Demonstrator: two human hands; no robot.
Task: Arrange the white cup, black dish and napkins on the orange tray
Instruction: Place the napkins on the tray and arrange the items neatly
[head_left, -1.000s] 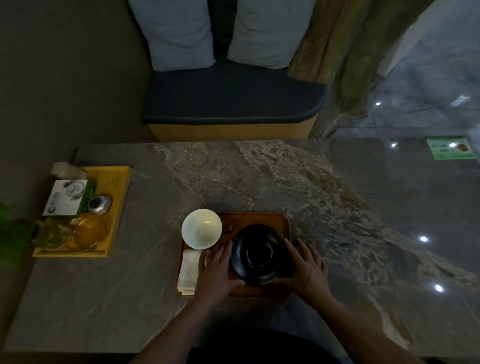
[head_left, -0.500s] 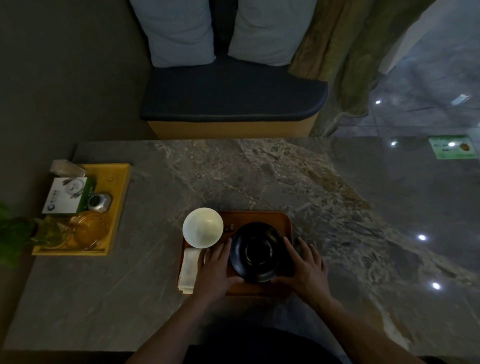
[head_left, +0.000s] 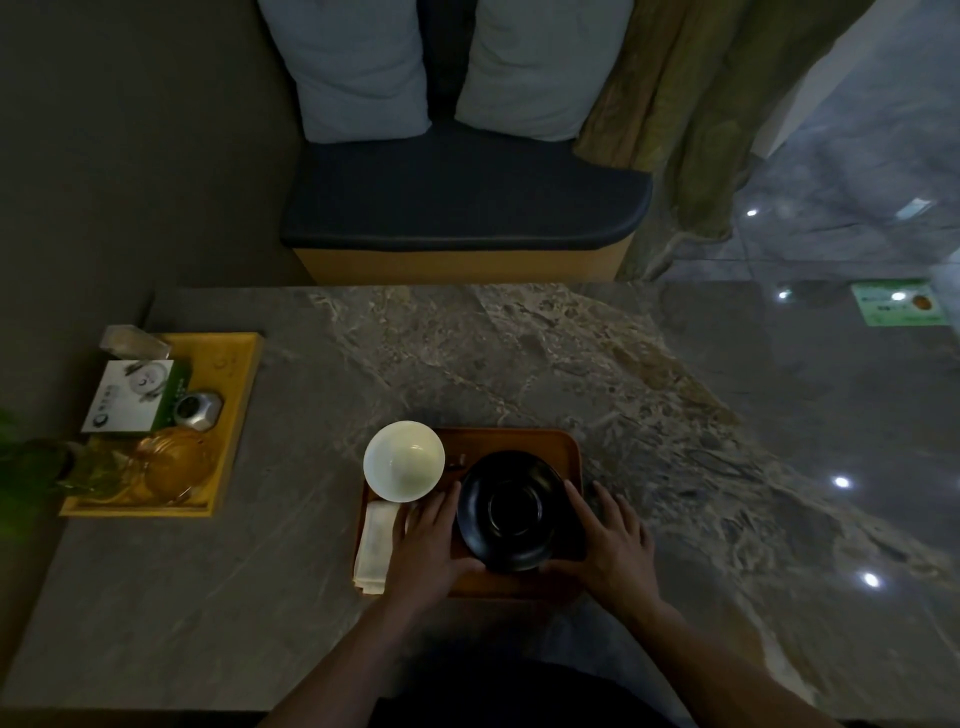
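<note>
The orange tray (head_left: 511, 441) lies on the stone table near its front edge. A round black dish (head_left: 514, 509) rests on the tray's right half. My left hand (head_left: 428, 545) presses against the dish's left side and my right hand (head_left: 613, 545) against its right side, so both hands grip it. A white cup (head_left: 404, 461) stands upright on the tray's far left corner. Folded white napkins (head_left: 375, 545) lie along the tray's left edge, partly hidden under my left hand.
A yellow tray (head_left: 236, 395) at the table's left holds a white and green box (head_left: 136, 397), a small metal jar (head_left: 200, 410) and glassware (head_left: 171, 465). A green plant (head_left: 31, 467) sits at the far left. A cushioned bench (head_left: 462, 208) stands beyond the table.
Both hands and the black dish have stayed in nearly the same place on the tray. The view has shifted only slightly.
</note>
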